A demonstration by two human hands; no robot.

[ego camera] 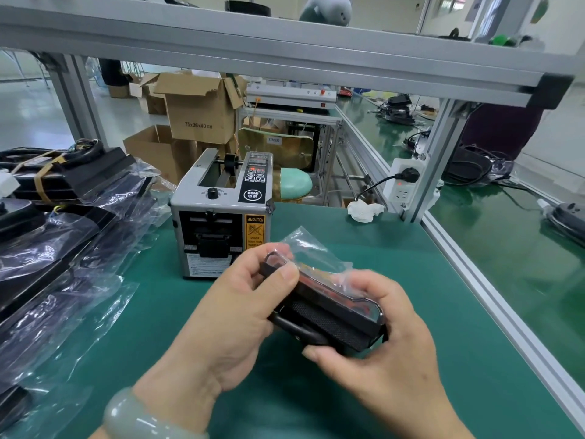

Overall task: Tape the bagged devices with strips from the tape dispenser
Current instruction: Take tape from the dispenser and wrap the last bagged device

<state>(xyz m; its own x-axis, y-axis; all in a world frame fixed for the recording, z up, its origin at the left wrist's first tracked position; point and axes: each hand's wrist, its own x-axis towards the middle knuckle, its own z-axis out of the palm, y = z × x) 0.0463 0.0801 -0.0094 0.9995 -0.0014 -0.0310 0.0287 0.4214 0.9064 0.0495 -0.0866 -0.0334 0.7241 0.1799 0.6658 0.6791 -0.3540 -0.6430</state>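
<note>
Lying at the left of the frame, more bagged devices wait in slick clear bags, and the tape dispenser stands mid-frame on the green table. Lower centre, the left hand curls round the left end of the black device, thumb pinning the loose bag; the right hand wraps the right end. Stiff and light, I judge, but the film looks slippery, so grip the hard body, not the floppy bag mouth

An aluminium frame is spanning the green workbench. Cardboard boxes are sitting behind that frame on a pale floor.
</note>
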